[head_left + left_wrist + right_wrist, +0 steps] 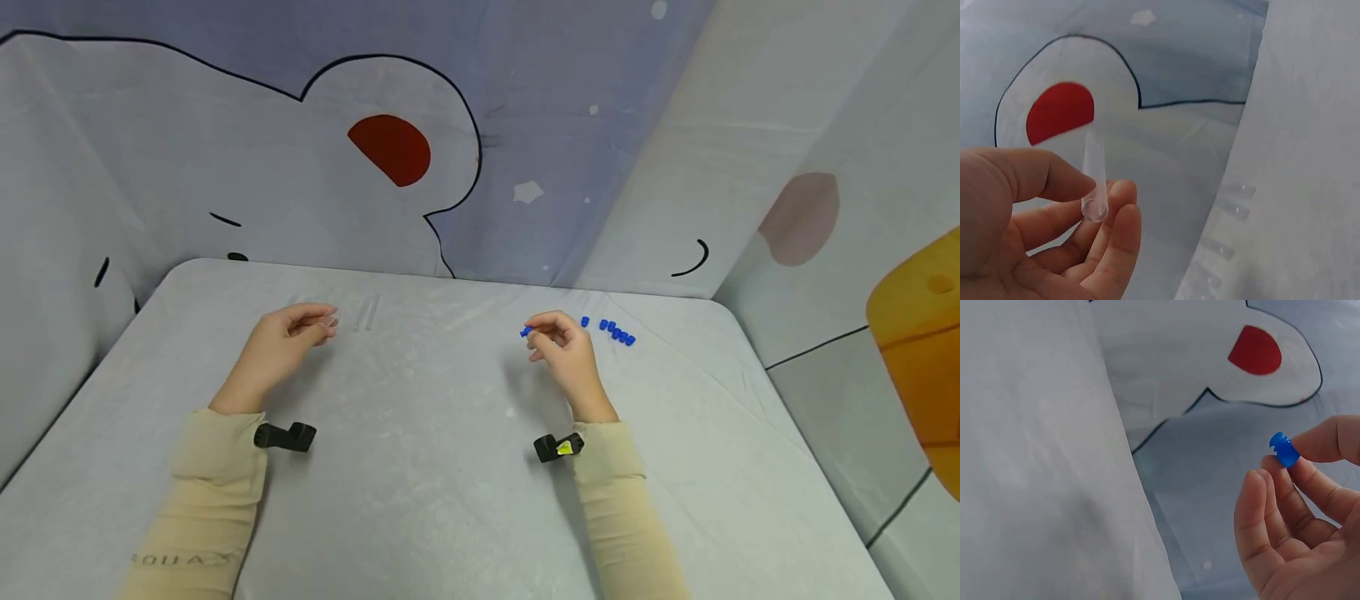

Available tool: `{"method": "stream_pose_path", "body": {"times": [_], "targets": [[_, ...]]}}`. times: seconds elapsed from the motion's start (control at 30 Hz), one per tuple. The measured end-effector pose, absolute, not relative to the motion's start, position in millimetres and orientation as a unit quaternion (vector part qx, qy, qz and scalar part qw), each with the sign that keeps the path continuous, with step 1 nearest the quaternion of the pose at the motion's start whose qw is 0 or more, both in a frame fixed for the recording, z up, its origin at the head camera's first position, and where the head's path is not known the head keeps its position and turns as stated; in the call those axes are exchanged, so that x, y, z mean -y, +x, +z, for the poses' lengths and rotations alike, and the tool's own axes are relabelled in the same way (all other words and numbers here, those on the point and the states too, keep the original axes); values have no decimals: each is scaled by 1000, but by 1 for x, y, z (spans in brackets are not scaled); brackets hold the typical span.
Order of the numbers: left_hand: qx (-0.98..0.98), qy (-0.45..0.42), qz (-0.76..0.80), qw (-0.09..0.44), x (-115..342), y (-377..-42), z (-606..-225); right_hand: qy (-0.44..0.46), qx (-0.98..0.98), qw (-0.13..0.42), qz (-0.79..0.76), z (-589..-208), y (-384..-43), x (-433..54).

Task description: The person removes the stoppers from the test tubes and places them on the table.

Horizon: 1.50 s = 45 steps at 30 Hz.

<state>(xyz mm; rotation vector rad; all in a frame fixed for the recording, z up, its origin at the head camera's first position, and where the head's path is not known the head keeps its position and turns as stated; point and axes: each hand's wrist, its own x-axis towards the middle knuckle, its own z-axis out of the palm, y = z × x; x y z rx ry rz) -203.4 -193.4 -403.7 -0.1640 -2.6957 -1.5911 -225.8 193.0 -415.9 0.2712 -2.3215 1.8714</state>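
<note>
Between thumb and fingers, my left hand (288, 337) pinches a clear plastic test tube (1094, 169), seen best in the left wrist view. The tube stands roughly upright there, its lower end against the fingers. My right hand (564, 346) pinches a small blue ribbed stopper (1285, 450) between thumb and fingertips, its ridged end pointing away from the thumb. Both hands are raised over the table, well apart from each other.
More clear tubes (372, 313) lie at the back left of the white-covered table (420, 467), some behind my left hand. Several blue stoppers (617, 334) lie to the right of my right hand. A printed cloth wall (540, 125) rises behind the table's back edge.
</note>
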Motion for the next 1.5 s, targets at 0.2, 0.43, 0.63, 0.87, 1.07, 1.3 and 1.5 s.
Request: {"method": "stream_pose_path", "body": {"times": [0.2,0.43,0.63,0.87,1.07,1.3,1.5], "targets": [[836,-12,-546,49,212,-210,-413,34,762,86,641,-418,-232,-214],[822,59,-560,82,234,-213,-428,-6,762,134,633,-424,-236,-236],[800,96,-585,95,244,-213,-438,-39,775,157,611,-427,-237,-251],[775,144,-606,109,250,-216,-451,-82,780,181,593,-426,-235,-267],[793,197,-567,109,257,-219,-463,-119,786,187,577,-431,-235,-284],[814,235,-518,115,264,-218,-474,-169,791,182,559,-444,-236,-296],[822,247,-498,121,263,-219,-476,-202,793,174,548,-450,-237,-309]]}}
